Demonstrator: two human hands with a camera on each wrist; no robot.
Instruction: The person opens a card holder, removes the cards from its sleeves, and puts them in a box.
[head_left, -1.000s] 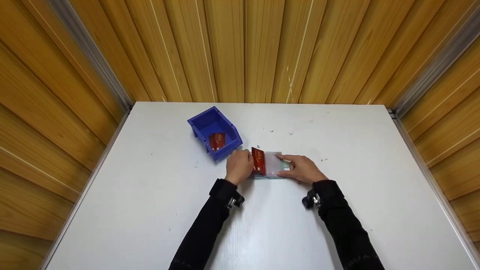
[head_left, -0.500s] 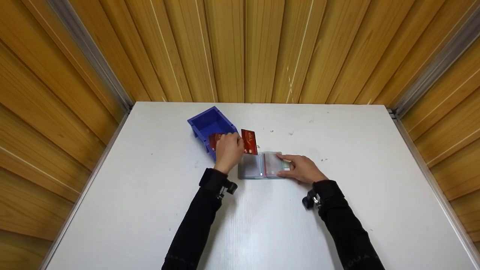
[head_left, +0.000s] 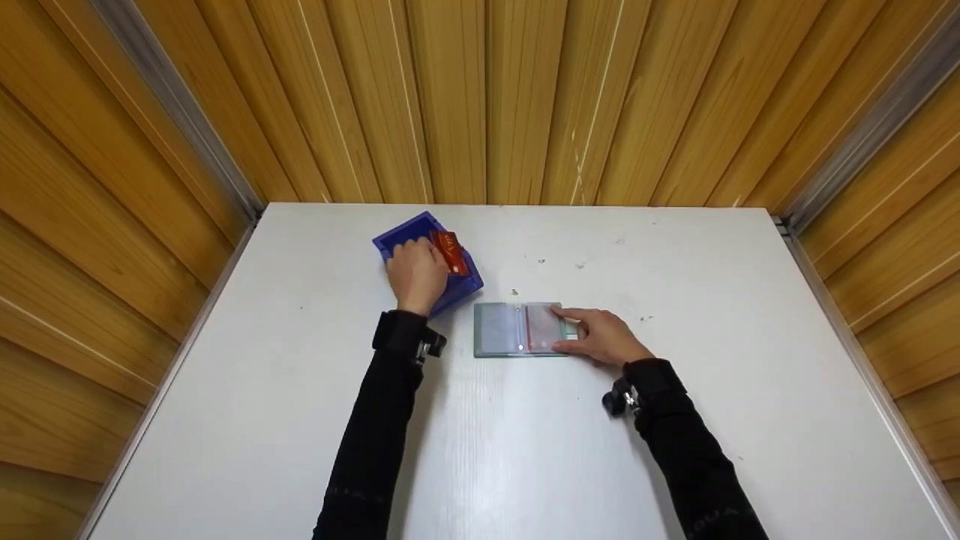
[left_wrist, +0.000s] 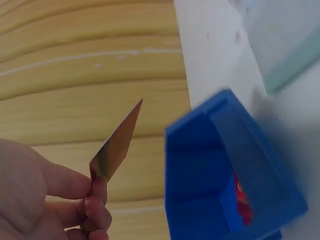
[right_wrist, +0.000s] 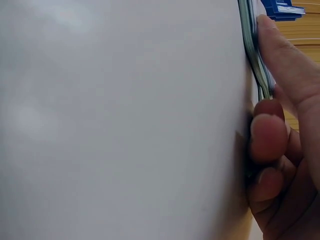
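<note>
My left hand (head_left: 416, 276) is over the blue bin (head_left: 470, 286) and pinches a red card (head_left: 451, 253) between thumb and fingers. In the left wrist view this card (left_wrist: 119, 142) is tilted and seen nearly edge-on, apart from the bin. Another red card (left_wrist: 242, 200) lies inside the bin. On the table, a card holder (head_left: 496, 330) with clear sleeves lies spread open. My right hand (head_left: 606, 337) grips its right end, with the thumb (right_wrist: 282, 52) on the sleeves. A red strip shows along the right-hand sleeve.
The white table (head_left: 555, 450) carries the bin and the holder. Behind it stands a wood-patterned wall (head_left: 517, 105), with similar walls on both sides. Small dark marks dot the tabletop behind the holder.
My left hand has carried the red card from the holder's left side up and left to over the bin, uncovering the left sleeve. My right hand has stayed on the holder.
</note>
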